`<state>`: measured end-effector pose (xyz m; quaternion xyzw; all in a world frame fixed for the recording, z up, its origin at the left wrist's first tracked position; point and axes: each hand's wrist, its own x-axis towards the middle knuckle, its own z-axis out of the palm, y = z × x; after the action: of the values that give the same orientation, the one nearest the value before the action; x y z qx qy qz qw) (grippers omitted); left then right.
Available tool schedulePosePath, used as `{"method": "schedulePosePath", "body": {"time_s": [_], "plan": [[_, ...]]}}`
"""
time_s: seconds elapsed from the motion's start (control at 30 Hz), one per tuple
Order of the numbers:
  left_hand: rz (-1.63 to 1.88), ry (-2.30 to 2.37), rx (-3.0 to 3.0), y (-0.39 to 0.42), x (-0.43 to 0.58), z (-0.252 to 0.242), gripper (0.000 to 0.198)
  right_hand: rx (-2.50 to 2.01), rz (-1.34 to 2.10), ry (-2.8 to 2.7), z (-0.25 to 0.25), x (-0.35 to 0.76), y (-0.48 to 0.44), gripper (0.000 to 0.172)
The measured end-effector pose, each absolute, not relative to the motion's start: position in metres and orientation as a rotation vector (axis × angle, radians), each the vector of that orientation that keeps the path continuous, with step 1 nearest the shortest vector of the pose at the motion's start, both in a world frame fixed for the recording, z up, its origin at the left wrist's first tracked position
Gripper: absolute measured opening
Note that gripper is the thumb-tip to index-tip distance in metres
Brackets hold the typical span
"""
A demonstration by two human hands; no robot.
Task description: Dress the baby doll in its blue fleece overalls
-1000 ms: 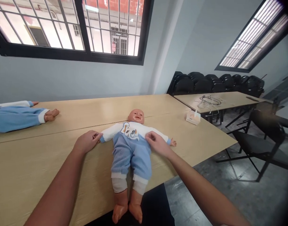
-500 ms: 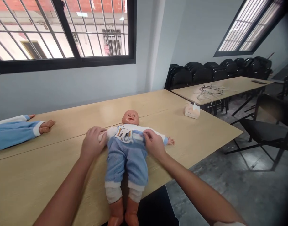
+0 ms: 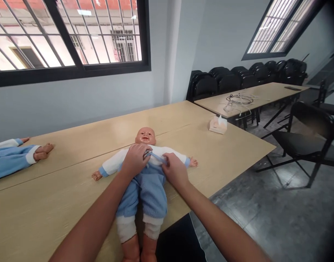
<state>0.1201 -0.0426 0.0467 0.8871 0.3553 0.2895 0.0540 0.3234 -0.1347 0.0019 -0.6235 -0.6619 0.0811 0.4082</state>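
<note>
**Both hands at the doll's chest**

Pale wood tabletop (image 3: 60,189) runs under a barred window (image 3: 68,36), with grey wall behind it and black chairs (image 3: 232,78) stacked along the far side of the room. From my head view, the baby doll (image 3: 145,174) lies on its back near the tabletop's near edge, head toward the wall, its bare feet hanging just over the edge toward me. It wears a white top (image 3: 167,154) and blue fleece trousers (image 3: 147,189).

A second ago my hands were apart — the left on the doll's sleeve end, the right beside its other arm. Now both have come in to the middle. My left hand (image 3: 135,160) is curled over the chest just below the chin, fingers closed on a fold of the white top. My right hand (image 3: 174,171) pinches the same hem just beside it, at the waist of the trousers. The doll's arm on my left, freed, lies stretched out on the wood, its small hand (image 3: 96,176) open. I judge the work has gone from straightening the sleeves to handling the top's hem — the cloth is bunched between my hands.

Off at the left edge lies a second doll (image 3: 16,158) in blue, feet toward mine. Toward the far right corner stands a tissue box (image 3: 218,124), and cables (image 3: 237,100) lie on the next table.
</note>
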Motion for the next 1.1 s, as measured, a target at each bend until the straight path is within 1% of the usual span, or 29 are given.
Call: {"method": "schedulePosePath", "body": {"time_s": [0.07,0.1,0.2,0.23,0.33,0.4,0.43,0.57,0.67,0.77,0.83,0.93,1.0,1.1], "plan": [[0.936,1.059,2.695,-0.045,0.117,0.041,0.02,-1.563,0.348,-1.612,-0.001,0.319,-0.139,0.022],[0.968,1.031,2.698,-0.045,0.115,0.039,0.02,-1.537,0.493,-1.55,-0.003,0.317,-0.142,0.02],[1.097,0.94,2.696,-0.048,0.112,0.035,0.017,-1.349,1.021,-1.085,-0.008,0.309,-0.152,0.034],[1.142,0.93,2.689,-0.049,0.111,0.034,0.017,-1.261,1.149,-0.887,-0.009,0.307,-0.154,0.034],[1.242,0.922,2.664,-0.051,0.109,0.033,0.019,-1.047,1.285,-0.476,-0.009,0.306,-0.153,0.023],[1.261,0.893,2.662,-0.051,0.108,0.032,0.018,-0.994,1.27,-0.395,-0.008,0.307,-0.145,0.017],[1.266,0.877,2.663,-0.051,0.107,0.031,0.017,-0.984,1.242,-0.38,-0.009,0.308,-0.139,0.017],[1.313,0.826,2.666,-0.049,0.105,0.028,0.013,-0.991,1.093,-0.355,-0.017,0.307,-0.108,0.033],[1.385,0.757,2.673,-0.048,0.102,0.025,0.013,-0.985,0.828,-0.42,-0.014,0.307,-0.086,0.042],[1.443,0.704,2.676,-0.049,0.101,0.025,0.013,-0.969,0.499,-0.698,0.005,0.314,-0.072,0.054],[1.51,0.694,2.643,-0.051,0.102,0.027,0.013,-0.989,0.386,-0.994,0.021,0.32,-0.069,0.058],[1.61,0.729,2.537,-0.054,0.104,0.033,0.014,-1.017,0.334,-1.54,0.037,0.325,-0.069,0.052],[1.638,0.757,2.456,-0.057,0.105,0.039,0.014,-1.006,0.333,-1.836,0.037,0.325,-0.07,0.048],[1.665,0.804,2.279,-0.058,0.108,0.047,0.013,-0.936,0.371,-1.988,0.028,0.325,-0.073,0.041]]}}
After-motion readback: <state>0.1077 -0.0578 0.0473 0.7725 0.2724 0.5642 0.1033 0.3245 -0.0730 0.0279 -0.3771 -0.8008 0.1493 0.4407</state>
